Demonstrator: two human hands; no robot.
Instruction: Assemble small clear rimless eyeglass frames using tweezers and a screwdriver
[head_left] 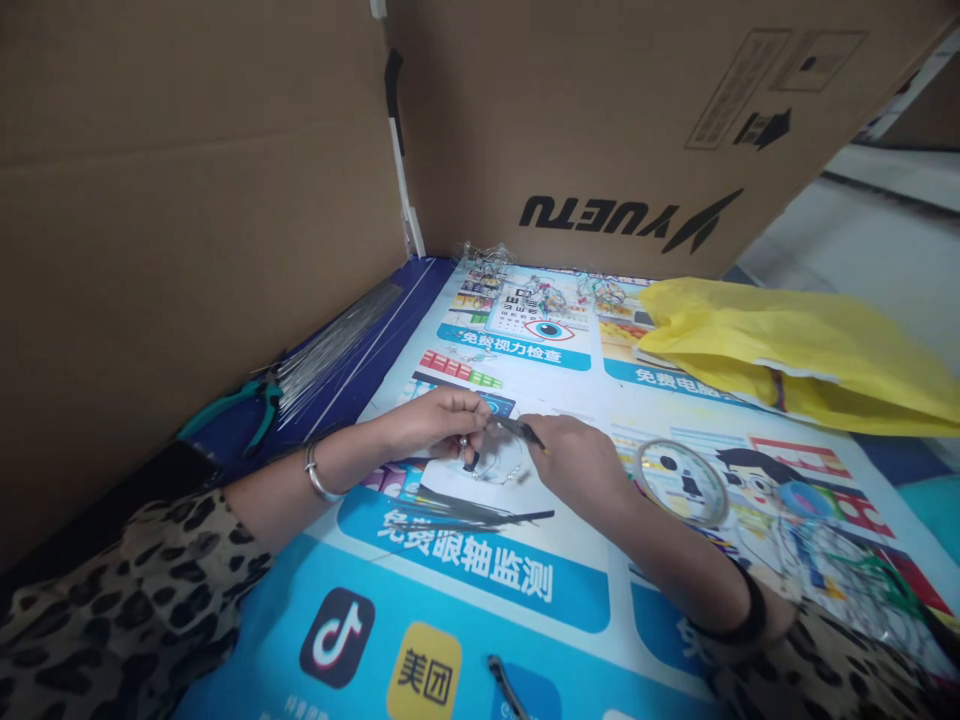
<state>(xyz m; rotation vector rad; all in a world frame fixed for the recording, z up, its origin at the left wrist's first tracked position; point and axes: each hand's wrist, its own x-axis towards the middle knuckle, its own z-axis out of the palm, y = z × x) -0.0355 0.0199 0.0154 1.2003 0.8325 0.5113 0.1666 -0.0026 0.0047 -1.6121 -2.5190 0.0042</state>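
My left hand pinches one side of a thin wire loop with small pale beads, just above the printed poster that covers the table. My right hand is closed on a small dark tool whose tip meets the loop. Both hands sit close together at the middle of the poster. A small pile of thin dark wires lies just below the hands. A silver bangle is on my left wrist, a dark band on my right.
Teal-handled pliers and a bundle of long silver wires lie at the left by the cardboard wall. A tape roll sits right of my hands. A yellow plastic bag lies at the right. Another small tool lies near the front edge.
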